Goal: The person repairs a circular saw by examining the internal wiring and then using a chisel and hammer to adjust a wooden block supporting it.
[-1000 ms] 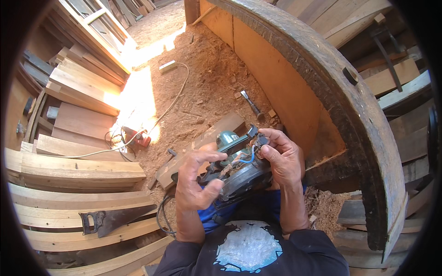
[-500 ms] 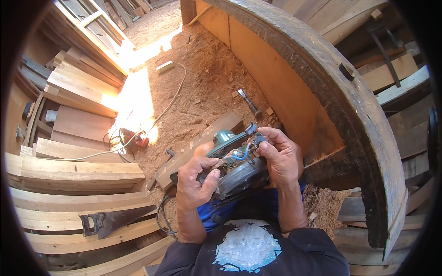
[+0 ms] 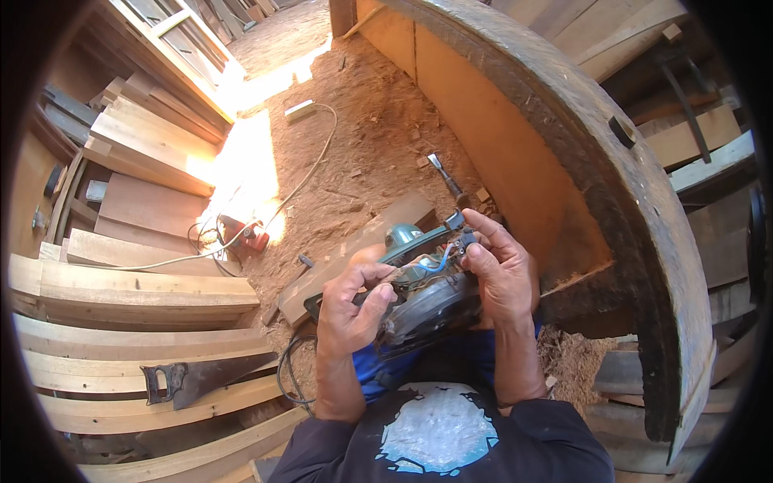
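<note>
Across my lap lies a power tool with a green motor housing and a rounded dark guard, apparently a circular saw (image 3: 427,304). Its handle is opened up and the wiring shows. My right hand (image 3: 509,278) pinches a small dark switch (image 3: 465,240) between thumb and fingers, at the handle's end. A blue wire (image 3: 440,259) runs from that switch into the body. On the other side, my left hand (image 3: 348,310) has thumb and forefinger closed at the opened handle, by the wires. What exactly sits between those fingertips is too small to make out.
A chisel (image 3: 448,180) lies on the sawdust ahead, near a wooden plank (image 3: 403,213). A large curved wooden piece (image 3: 596,161) arches along the right. Stacked boards (image 3: 153,294) carry a handsaw (image 3: 197,380) at left. A red power tool (image 3: 251,236) and a white extension socket (image 3: 299,110) lie beyond.
The whole view has shifted slightly, so the surroundings sit a little to the right. Both hands keep nearly the same hold on the saw and switch.
</note>
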Demonstrator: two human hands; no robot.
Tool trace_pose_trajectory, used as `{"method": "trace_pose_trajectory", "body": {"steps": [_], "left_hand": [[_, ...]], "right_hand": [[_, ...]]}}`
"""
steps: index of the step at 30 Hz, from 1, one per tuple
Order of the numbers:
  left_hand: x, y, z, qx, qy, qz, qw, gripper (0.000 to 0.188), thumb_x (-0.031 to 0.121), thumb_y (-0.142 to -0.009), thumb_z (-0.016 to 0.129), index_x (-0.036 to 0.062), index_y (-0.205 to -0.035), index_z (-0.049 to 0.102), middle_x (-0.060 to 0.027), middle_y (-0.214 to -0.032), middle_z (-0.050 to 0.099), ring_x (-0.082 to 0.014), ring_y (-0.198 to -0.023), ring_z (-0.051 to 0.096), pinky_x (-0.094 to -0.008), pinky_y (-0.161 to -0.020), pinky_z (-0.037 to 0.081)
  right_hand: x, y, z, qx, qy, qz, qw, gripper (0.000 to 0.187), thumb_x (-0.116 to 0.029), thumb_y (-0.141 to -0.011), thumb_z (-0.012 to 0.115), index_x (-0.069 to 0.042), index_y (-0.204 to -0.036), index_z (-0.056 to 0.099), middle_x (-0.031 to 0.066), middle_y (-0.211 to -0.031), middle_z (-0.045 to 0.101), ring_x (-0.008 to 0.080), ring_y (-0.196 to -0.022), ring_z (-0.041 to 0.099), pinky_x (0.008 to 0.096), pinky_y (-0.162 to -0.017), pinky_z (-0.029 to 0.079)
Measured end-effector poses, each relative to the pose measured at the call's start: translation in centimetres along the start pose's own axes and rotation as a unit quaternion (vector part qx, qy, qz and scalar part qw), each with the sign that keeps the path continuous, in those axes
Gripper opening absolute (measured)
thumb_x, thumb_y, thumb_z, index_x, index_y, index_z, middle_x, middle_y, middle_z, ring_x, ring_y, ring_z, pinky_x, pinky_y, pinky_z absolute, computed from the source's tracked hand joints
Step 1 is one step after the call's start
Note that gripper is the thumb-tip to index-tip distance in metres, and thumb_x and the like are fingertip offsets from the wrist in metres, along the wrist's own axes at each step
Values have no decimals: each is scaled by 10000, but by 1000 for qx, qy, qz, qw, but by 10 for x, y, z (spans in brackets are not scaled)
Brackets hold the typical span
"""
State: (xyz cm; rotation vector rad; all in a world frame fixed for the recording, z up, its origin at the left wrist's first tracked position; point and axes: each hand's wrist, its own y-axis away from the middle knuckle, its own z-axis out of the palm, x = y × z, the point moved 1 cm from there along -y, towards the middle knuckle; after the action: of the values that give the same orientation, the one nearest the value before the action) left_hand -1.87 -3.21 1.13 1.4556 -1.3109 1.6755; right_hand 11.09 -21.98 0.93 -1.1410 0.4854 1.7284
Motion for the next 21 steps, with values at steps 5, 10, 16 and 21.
{"method": "trace_pose_trajectory", "body": {"steps": [5,10,16,21], "left_hand": [[-6,2,-2,-1,29,-9,1000,237,158,-958,686,-45,-1078,658,-72,-943,695,-103,-765,653,-231,-694,522],[-16,6,-8,13,24,-6,1000,290,256,-960,739,-9,-1028,646,-63,-891,673,-84,-747,616,-220,-660,489],[-16,3,-8,15,150,7,988,276,262,-999,686,-6,-1048,647,-68,-855,657,-111,-732,609,-245,-678,479],[-16,1,-10,18,145,17,989,275,254,-1006,670,-14,-1063,646,-73,-853,655,-112,-734,607,-253,-694,484]], "right_hand": [[2,0,-2,4,42,15,999,416,-91,-964,713,20,-1354,619,3,-967,692,24,-787,536,189,-713,432],[4,-1,-5,28,26,4,999,410,-88,-957,718,18,-1342,625,-16,-901,653,35,-770,529,197,-718,447],[9,-4,-8,37,-42,-22,998,415,-56,-938,726,23,-1329,613,0,-935,659,46,-767,554,198,-713,465],[7,-5,-3,46,-59,-25,997,416,-37,-927,730,35,-1317,604,23,-1001,688,42,-793,577,192,-721,478]]}}
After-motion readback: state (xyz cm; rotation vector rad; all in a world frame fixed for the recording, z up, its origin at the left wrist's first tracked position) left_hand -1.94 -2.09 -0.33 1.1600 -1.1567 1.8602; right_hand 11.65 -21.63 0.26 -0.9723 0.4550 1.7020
